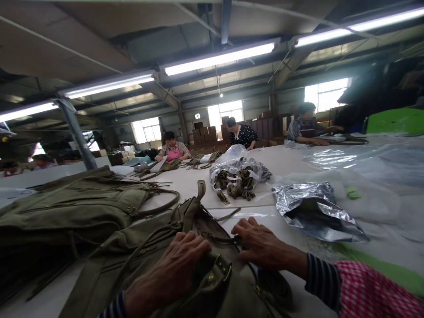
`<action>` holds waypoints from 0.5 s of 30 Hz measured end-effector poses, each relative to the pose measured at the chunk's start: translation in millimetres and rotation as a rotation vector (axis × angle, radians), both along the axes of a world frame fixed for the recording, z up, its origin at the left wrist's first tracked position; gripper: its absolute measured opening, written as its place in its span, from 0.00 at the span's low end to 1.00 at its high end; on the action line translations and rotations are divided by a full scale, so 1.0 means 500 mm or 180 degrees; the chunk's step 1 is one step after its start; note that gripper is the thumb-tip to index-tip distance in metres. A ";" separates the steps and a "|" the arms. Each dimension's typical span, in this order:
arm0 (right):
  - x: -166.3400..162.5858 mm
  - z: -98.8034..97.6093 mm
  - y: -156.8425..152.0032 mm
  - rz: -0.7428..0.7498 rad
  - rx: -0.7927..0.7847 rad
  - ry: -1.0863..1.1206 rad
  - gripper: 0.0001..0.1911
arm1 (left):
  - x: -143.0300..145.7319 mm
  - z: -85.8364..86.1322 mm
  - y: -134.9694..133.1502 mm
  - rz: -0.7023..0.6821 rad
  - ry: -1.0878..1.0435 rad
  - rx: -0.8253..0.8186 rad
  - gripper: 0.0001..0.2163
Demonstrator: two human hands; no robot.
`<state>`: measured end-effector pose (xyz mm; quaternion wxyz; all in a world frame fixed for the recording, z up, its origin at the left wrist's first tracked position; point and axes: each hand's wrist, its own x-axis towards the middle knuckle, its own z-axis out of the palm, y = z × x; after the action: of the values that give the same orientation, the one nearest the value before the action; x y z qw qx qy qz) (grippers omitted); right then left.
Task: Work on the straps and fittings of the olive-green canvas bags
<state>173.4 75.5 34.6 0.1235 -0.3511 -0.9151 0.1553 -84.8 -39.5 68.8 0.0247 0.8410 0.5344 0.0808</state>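
An olive canvas bag (pixel 155 247) with brass fittings lies on the white table (pixel 291 163) right in front of me. My left hand (pixel 179 260) rests on top of the bag, fingers curled over the fabric near a brass ring. My right hand (pixel 261 243) lies flat at the bag's open edge, fingers stretched toward its strap (pixel 194 207). Whether either hand grips anything is unclear.
A pile of more olive bags (pixel 73 207) lies at the left. Beyond are a clear bag of olive straps (pixel 236 176) and crumpled silver foil bags (pixel 314 207). Clear plastic sheets (pixel 371 163) cover the right. Three other people work at the table's far side.
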 end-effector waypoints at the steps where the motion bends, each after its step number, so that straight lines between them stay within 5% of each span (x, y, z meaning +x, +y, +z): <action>1: -0.002 -0.004 0.001 -0.0127 0.0034 -0.0079 0.24 | 0.011 0.000 0.001 0.0081 0.0159 0.0097 0.15; 7: 0.016 -0.009 0.032 -0.0352 -0.0154 0.0166 0.21 | 0.008 0.042 0.045 0.0354 0.0135 0.1062 0.12; 11: 0.012 0.074 0.053 -0.0252 0.0077 0.0594 0.21 | -0.016 0.084 0.064 -0.0036 -0.0098 0.1305 0.12; 15: -0.072 0.141 0.077 0.0385 0.0372 0.0559 0.18 | -0.008 0.089 0.071 -0.0276 -0.0288 0.1343 0.12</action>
<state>137.5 114.1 105.3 0.2138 -0.2725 -0.9277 0.1390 -88.7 -4.1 113.4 -0.1244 0.8452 0.4674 0.2273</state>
